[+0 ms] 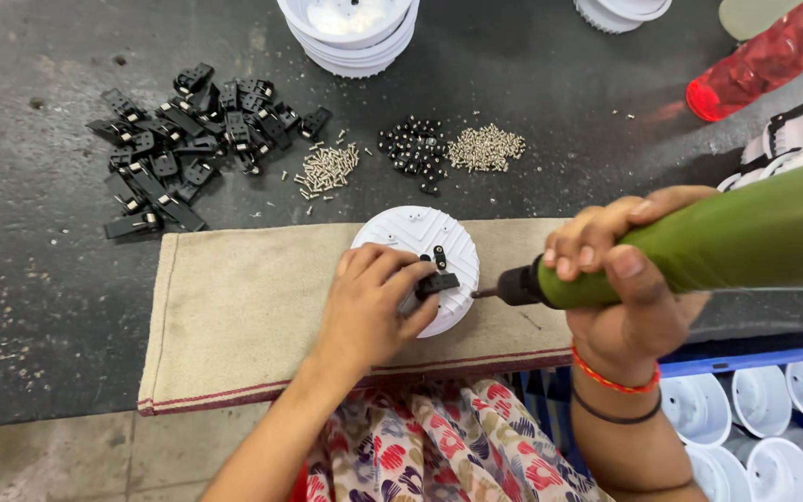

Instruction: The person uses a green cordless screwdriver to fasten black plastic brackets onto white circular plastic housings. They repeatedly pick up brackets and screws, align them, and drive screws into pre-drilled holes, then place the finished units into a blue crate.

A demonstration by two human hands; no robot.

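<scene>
White round ribbed plastic disc (425, 237) sits on a beige cloth mat (234, 316), partly under the left hand (364, 311). Left hand fingers curled, pinching a small black plastic clip (439, 283) against the disc top. Right hand (620, 279) just beside it to the right, fist clamped shut around a green cylindrical power screwdriver (736, 242), whose bit tip (485, 293) is level, pointing at the clip, very near it; contact unclear. Red and black bands on right wrist.

Beyond the left hand: pile of black plastic clips (183, 139), then small heap of silver screws (327, 167). Between and beyond both hands: cluster of black round bits (415, 149) touching a second silver screw heap (487, 147). Stack of white round housings (350, 33) further out. Red translucent bottle (773, 56) beyond right hand. Blue crate with white cups (764, 418) below the right wrist. No labels readable.
</scene>
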